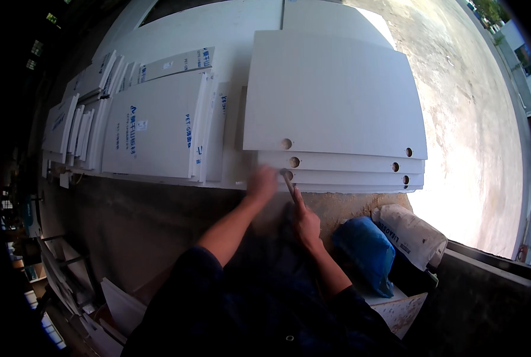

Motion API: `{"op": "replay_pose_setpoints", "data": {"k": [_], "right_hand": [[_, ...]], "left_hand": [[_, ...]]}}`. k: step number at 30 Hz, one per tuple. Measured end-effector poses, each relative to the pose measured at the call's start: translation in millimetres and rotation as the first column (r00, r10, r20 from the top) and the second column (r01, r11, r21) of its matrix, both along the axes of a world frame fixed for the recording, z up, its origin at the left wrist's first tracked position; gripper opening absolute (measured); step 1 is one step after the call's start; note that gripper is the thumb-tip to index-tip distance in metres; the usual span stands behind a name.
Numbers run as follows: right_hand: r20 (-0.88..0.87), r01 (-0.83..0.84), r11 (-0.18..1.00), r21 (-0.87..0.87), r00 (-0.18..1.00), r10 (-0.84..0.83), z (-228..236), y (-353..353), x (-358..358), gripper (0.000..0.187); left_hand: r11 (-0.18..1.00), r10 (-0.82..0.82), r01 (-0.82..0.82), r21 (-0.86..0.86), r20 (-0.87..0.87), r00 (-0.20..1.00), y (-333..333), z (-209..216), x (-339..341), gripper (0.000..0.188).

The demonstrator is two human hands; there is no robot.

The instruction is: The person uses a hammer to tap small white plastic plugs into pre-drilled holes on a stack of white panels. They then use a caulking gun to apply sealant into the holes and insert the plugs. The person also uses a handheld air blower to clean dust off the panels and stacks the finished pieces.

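Note:
A stack of pale grey panels (pixel 337 95) lies ahead of me, their near edges stepped, with round holes along them. My right hand (pixel 306 223) is wrapped around the handle of a hammer (pixel 290 184). The tool's head is over the left hole of one of the lower panels. Left of it, my left hand (pixel 262 183) is beside the near left corner of the stack. Motion blurs its fingers, so I cannot tell whether it holds anything.
Several panels with blue print (pixel 152 128) are stacked on the left. To the near right, a blue bag (pixel 366 250) and a whitish sack (pixel 413 235) rest on a box (pixel 399 312). Loose boards (pixel 122 300) lean at the lower left.

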State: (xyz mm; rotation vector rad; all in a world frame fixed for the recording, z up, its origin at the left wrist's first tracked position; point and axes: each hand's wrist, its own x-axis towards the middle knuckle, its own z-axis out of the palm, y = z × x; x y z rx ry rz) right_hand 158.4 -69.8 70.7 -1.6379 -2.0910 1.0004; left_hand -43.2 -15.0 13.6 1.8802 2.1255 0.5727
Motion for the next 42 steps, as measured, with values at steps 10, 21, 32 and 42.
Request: {"op": "replay_pose_setpoints", "data": {"k": [10,21,32,42], "right_hand": [[0.078,-0.072,0.994,-0.081,0.994,0.078,-0.9,6.9,1.5,0.064],[0.041,-0.103,0.995,0.0,0.994,0.103,9.3,11.4,3.7,0.064],[0.053,-0.154,0.988,0.029,0.987,0.152,8.9,19.5,8.2,0.061],[0.066,-0.118,0.988,-0.102,0.99,0.125,12.8,21.2,12.7,0.054]], "left_hand": [[0.979,0.185,-0.167,-0.113,0.173,0.967,-17.9,13.5,-17.3,0.014],[0.952,0.304,-0.286,-0.107,0.233,0.924,-65.9,9.0,-45.9,0.025],[0.922,0.379,-0.335,-0.196,0.27,0.885,-88.4,3.4,-57.8,0.029],[0.901,0.412,-0.354,-0.25,0.241,0.879,-84.9,9.0,-44.5,0.032]]}}
